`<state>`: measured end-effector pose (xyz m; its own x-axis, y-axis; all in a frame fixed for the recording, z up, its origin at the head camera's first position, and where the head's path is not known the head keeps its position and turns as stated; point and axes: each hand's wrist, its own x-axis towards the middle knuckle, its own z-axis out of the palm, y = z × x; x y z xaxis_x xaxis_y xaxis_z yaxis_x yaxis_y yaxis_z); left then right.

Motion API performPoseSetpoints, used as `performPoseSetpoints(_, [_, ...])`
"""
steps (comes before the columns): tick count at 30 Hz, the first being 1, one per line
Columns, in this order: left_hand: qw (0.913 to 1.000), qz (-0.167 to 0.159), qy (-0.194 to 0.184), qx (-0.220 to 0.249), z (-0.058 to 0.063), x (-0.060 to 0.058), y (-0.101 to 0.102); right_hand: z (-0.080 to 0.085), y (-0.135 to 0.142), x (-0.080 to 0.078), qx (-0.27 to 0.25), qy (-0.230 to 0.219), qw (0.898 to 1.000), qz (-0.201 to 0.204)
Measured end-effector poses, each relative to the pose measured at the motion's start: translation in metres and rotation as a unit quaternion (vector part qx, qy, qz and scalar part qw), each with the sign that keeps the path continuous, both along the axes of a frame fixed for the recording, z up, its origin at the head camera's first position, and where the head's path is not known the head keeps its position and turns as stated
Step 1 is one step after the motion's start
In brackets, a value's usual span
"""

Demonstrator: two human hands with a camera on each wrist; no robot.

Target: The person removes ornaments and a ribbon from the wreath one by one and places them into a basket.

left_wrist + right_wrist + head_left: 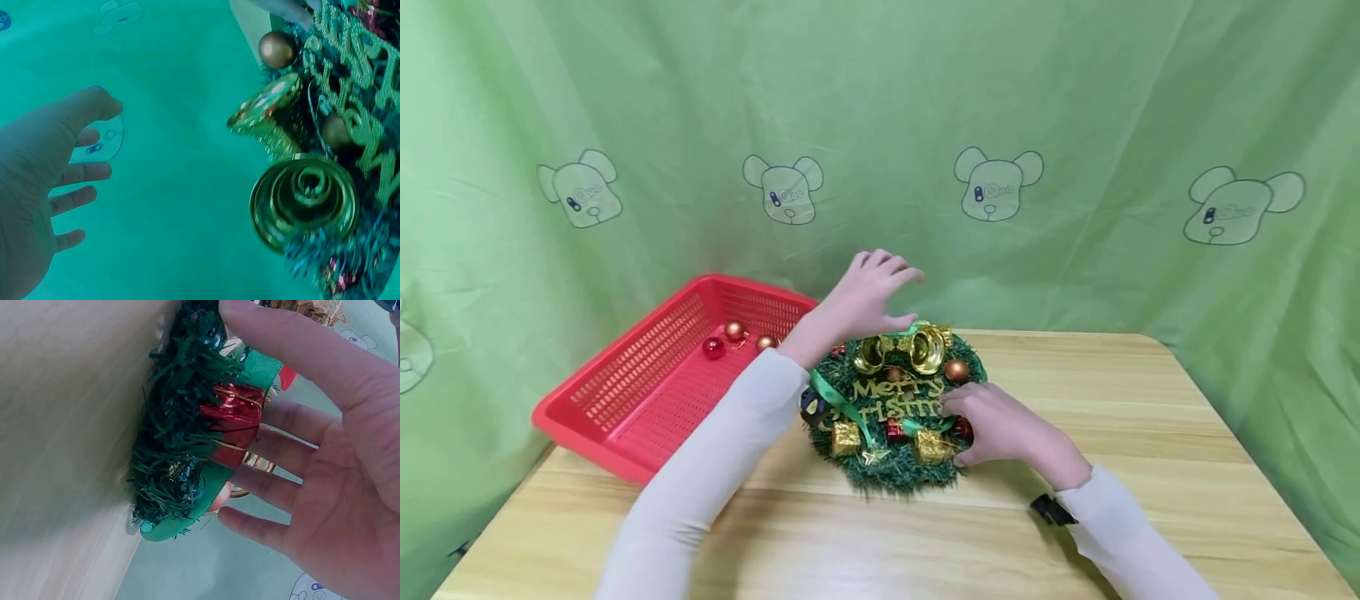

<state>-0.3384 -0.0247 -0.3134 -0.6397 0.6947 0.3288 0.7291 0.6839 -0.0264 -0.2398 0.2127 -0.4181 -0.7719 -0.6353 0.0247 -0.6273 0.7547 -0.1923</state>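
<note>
Christmas wreath (895,475) lies just below the middle of the head view, on a wooden table (1150,433). Gold lettering (895,407) crosses its face, with two gold bells (927,350) above and gold parcels (932,447) below. Over its upper edge hovers the left hand (868,293), fingers loosely spread and grasping nothing. At the wreath's right side the right hand (1000,429) reaches onto the ornaments, beside a copper ball (957,371). Left of centre stands a red basket (587,457) with a few small balls (734,332) inside. Green cloth (880,83) printed with bear heads fills the upper half.

From the left wrist, that hand occupies the left of the frame, thumb uppermost and fingers apart, released and well clear of the wreath, which fills the right side. The bells sit right of centre, somewhat blurred.

From the right wrist, the wreath's tinsel runs down from the top centre, with a red parcel (234,422) and green ribbon (262,367) on its side. The right hand comes from the right, its thumb at the wreath near the top, its fingers nearly straight and unclenched beside the parcel.
</note>
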Motion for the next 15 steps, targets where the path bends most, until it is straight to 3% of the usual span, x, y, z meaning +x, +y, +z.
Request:
performPoseSetpoints(10, [0.9983, -0.037, -0.035, -0.029, -0.025, -0.006, 0.040, -0.001, 0.000, -0.002, 0.002, 0.001, 1.000, 0.007])
performPoseSetpoints(15, [0.9953, -0.048, -0.073, -0.042, -0.040, -0.006, 0.056, -0.001, 0.001, -0.002, 0.000, 0.002, 1.000, 0.009])
